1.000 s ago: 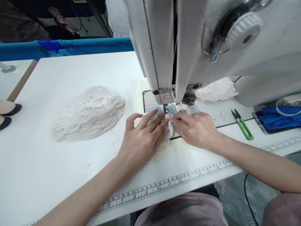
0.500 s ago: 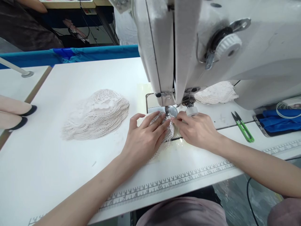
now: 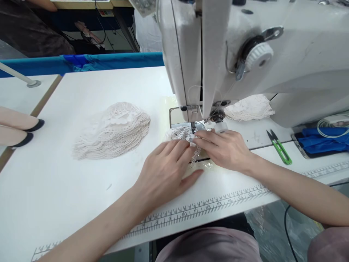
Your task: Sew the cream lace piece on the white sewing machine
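Under the presser foot (image 3: 193, 128) of a white sewing machine (image 3: 184, 65) lies a white lace piece (image 3: 178, 133) with a scalloped, holed edge. My left hand (image 3: 165, 171) bears on its near side, fingers curled and thumb stretched to the right; the fingertips are hidden in the lace. Just right of the needle area, my right hand (image 3: 226, 149) has its fingers pressed together on the lace edge. A loose thread loops in front of the needle bar. To the left rests a stack of similar lace pieces (image 3: 117, 133).
Green thread snips (image 3: 279, 147) lie at the right, near a phone (image 3: 302, 145) with blue cloth (image 3: 324, 140) on it. More lace (image 3: 251, 108) sits behind the needle, under the machine arm. A printed ruler (image 3: 188, 214) runs along the front edge. Other people are across the table.
My left hand has drawn back toward me and curled its fingers, uncovering lace left of the foot. My right hand stays close to the foot. A thread loop now shows by the needle bar.
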`<state>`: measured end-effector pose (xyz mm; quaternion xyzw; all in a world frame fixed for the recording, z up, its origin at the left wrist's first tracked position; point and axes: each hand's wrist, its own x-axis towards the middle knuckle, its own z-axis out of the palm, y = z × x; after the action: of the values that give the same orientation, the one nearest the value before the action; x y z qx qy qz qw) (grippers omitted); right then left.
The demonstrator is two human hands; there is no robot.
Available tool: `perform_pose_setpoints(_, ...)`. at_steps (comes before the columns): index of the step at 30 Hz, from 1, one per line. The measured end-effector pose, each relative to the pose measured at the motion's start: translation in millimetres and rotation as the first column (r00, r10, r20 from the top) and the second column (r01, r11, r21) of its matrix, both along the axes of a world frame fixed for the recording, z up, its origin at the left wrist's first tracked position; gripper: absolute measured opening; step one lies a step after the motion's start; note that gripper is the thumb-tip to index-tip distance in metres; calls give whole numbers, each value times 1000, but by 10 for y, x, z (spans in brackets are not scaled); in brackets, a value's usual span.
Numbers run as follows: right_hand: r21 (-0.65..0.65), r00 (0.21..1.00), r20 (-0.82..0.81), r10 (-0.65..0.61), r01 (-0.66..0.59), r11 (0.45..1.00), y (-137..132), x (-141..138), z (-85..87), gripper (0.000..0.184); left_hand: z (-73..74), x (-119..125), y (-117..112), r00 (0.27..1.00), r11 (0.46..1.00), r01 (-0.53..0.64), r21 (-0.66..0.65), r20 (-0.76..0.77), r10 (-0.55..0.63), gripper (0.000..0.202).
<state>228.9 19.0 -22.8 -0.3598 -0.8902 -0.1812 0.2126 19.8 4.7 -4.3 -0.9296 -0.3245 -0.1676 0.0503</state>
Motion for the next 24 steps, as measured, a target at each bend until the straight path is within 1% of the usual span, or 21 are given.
perform_pose_setpoints(1,6,999,-13,33,-32,999,6,6,-9,26,23,3,-41,999,999,-7,-41,-32,6,31)
perform_pose_setpoints(3,8,997,-48,65,-64,998,21,17,-30,24,38,13,-93,995,994,-55,-92,-91,47,20)
perform_pose_setpoints(4,2,995,-70,72,-72,997,29,21,-40,24,29,19,-97,991,993,-82,-88,-109,73,15)
perform_pose_setpoints(5,-16,992,-101,74,-76,997,37,24,-49,23,11,26,-84,988,992,-105,-70,-122,96,16)
perform_pose_setpoints(7,-100,981,-182,64,-83,992,53,25,-60,21,-36,39,-13,984,991,-132,-23,-122,129,22)
perform_pose_setpoints(8,-160,971,-233,49,-88,983,61,23,-64,19,-57,43,40,985,990,-142,-19,-102,140,24)
perform_pose_setpoints(9,-225,959,-283,24,-91,970,69,21,-68,18,-72,43,98,986,986,-159,-46,-66,156,27)
perform_pose_setpoints(10,-284,944,-330,-10,-89,955,78,17,-71,18,-79,41,156,982,977,-187,-106,-9,187,29)
perform_pose_setpoints(11,-329,929,-367,-48,-82,941,87,13,-74,19,-78,36,212,971,956,-218,-196,54,232,30)
perform_pose_setpoints(12,-356,915,-395,-85,-67,932,98,9,-78,19,-68,29,261,952,926,-239,-293,118,283,32)
perform_pose_setpoints(14,-364,893,-427,-141,-28,931,120,-1,-84,21,-33,14,336,911,860,-222,-460,217,351,35)
perform_pose_setpoints(16,-345,886,-433,-164,5,938,141,-9,-88,23,6,5,381,898,824,-151,-546,273,346,34)
perform_pose_setpoints(18,-341,887,-426,-177,23,940,154,-14,-90,24,30,4,405,912,814,-90,-574,280,298,29)
perform_pose_setpoints(21,-361,894,-396,-211,60,931,161,-19,-88,25,24,5,431,933,831,-51,-554,270,237,32)
perform_pose_setpoints(24,-366,901,-371,-227,83,927,157,-24,-86,27,3,-4,458,932,848,-36,-528,290,220,30)
